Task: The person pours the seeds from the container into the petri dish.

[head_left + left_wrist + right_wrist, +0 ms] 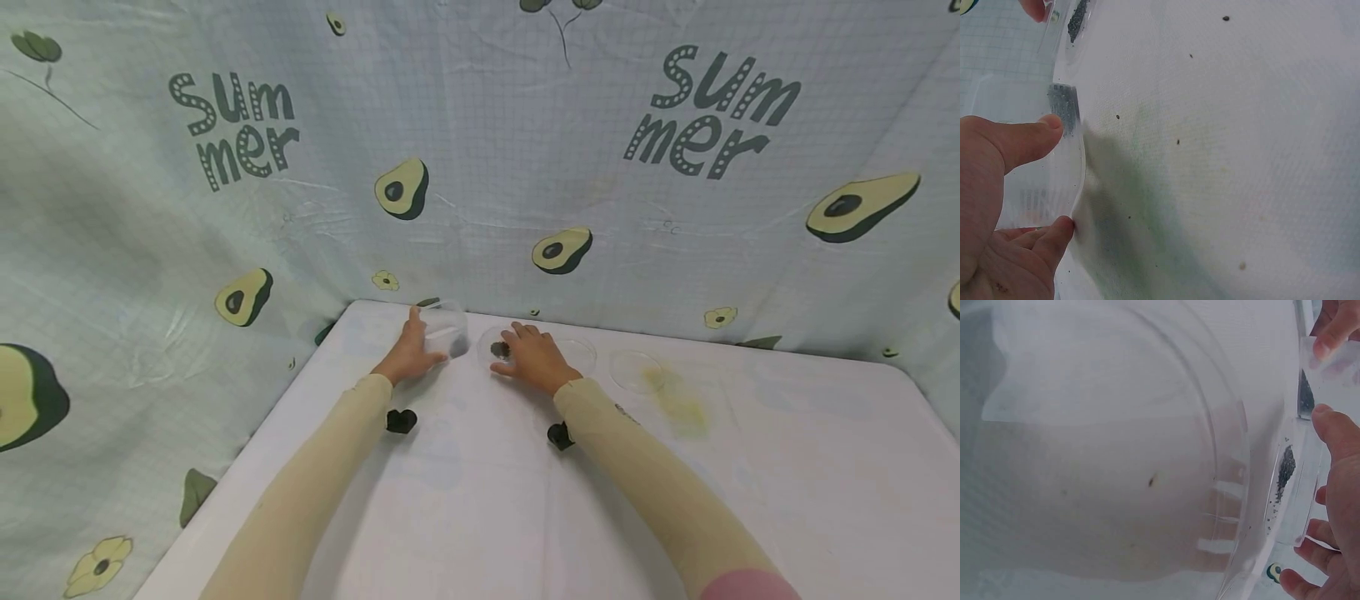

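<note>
Near the table's back edge, my left hand (pixel 411 350) grips a clear plastic container (pixel 444 318), thumb on one side and fingers round the other. Tilted, it has dark grains (pixel 1065 107) gathered along one edge. Just to its right, my right hand (pixel 536 360) spans a shallow clear round dish (pixel 486 340), with fingertips at its far rim and thumb at the near one. A small heap of dark grains (pixel 1285 472) lies in that dish. The container's edge comes close beside this dish in the right wrist view.
Two more clear round dishes, one partly behind the right hand (pixel 587 354) and another farther right (pixel 633 373), lie on the white tablecloth (pixel 480 517). A few dark specks (pixel 1178 142) are scattered on the cloth. A printed curtain (pixel 480 167) hangs behind the table.
</note>
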`<act>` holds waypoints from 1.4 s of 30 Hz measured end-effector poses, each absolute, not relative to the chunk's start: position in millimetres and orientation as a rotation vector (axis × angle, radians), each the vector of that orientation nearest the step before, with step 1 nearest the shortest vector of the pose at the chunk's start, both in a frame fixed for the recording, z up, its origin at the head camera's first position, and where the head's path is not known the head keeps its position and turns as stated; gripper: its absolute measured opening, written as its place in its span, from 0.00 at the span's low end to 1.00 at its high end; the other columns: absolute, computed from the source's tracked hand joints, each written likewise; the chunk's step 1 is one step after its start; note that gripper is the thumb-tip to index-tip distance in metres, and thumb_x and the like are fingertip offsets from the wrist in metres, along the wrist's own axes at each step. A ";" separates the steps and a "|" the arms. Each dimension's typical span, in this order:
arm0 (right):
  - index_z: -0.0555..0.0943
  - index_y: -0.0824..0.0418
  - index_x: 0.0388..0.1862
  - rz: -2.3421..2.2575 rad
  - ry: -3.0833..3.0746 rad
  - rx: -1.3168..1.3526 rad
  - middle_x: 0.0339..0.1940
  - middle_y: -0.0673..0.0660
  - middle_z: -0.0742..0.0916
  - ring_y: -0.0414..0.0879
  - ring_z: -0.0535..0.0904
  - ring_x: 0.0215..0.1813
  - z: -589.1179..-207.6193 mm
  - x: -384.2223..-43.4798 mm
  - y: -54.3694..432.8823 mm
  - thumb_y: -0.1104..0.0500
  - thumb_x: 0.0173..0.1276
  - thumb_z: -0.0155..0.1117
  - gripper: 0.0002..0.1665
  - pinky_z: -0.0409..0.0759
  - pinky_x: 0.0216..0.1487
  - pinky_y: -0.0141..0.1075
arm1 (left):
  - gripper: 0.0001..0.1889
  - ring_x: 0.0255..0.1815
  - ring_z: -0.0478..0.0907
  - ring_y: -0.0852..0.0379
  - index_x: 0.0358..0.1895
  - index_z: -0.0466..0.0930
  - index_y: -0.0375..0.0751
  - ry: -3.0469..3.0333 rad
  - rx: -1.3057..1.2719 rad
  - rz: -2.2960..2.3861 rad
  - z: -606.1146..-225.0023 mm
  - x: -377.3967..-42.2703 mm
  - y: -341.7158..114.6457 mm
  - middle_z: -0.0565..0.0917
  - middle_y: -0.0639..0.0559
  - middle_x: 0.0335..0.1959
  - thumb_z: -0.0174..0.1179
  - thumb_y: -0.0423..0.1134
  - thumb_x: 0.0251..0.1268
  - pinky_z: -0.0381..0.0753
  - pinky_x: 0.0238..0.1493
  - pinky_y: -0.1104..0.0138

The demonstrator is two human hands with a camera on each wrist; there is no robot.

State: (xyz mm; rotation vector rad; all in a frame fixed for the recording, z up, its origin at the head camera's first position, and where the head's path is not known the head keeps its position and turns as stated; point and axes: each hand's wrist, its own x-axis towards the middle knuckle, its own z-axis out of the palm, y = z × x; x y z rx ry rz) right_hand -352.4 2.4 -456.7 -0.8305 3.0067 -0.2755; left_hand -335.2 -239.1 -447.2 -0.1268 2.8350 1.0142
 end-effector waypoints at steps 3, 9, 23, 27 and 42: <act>0.68 0.58 0.71 -0.285 3.003 -0.830 0.74 0.63 0.67 0.59 0.63 0.74 -454.7 -352.0 3.3 0.34 0.65 0.59 0.43 0.65 0.71 0.56 | 0.56 0.77 0.54 0.39 0.76 0.24 0.43 2.840 -0.121 1.014 -447.0 -335.5 -238.8 0.52 0.35 0.76 0.65 0.42 0.63 0.55 0.75 0.46; 0.69 0.61 0.69 -0.331 3.013 -0.846 0.73 0.64 0.69 0.60 0.64 0.73 -452.6 -351.1 4.3 0.37 0.66 0.60 0.41 0.66 0.70 0.56 | 0.55 0.76 0.55 0.39 0.76 0.26 0.43 2.846 -0.113 1.025 -447.2 -335.5 -239.1 0.52 0.35 0.75 0.65 0.42 0.63 0.56 0.74 0.46; 0.68 0.60 0.70 -0.368 3.000 -0.800 0.73 0.64 0.69 0.59 0.64 0.73 -460.3 -358.2 6.4 0.37 0.67 0.59 0.41 0.65 0.70 0.56 | 0.55 0.76 0.54 0.39 0.76 0.25 0.43 2.838 -0.099 1.038 -444.2 -331.8 -238.7 0.51 0.35 0.76 0.64 0.42 0.63 0.55 0.75 0.46; 0.69 0.60 0.70 -0.386 2.995 -0.822 0.73 0.63 0.70 0.59 0.65 0.73 -459.9 -358.0 6.5 0.37 0.66 0.61 0.41 0.66 0.70 0.56 | 0.55 0.76 0.54 0.39 0.76 0.25 0.44 2.834 -0.099 1.045 -444.7 -331.7 -238.8 0.52 0.35 0.76 0.64 0.42 0.63 0.55 0.75 0.46; 0.70 0.57 0.69 -0.432 2.971 -0.813 0.71 0.64 0.71 0.60 0.68 0.70 -455.9 -353.0 3.1 0.39 0.65 0.63 0.39 0.67 0.69 0.56 | 0.55 0.77 0.54 0.39 0.76 0.24 0.43 2.848 -0.091 1.027 -443.6 -330.0 -237.7 0.51 0.35 0.76 0.64 0.42 0.64 0.55 0.75 0.47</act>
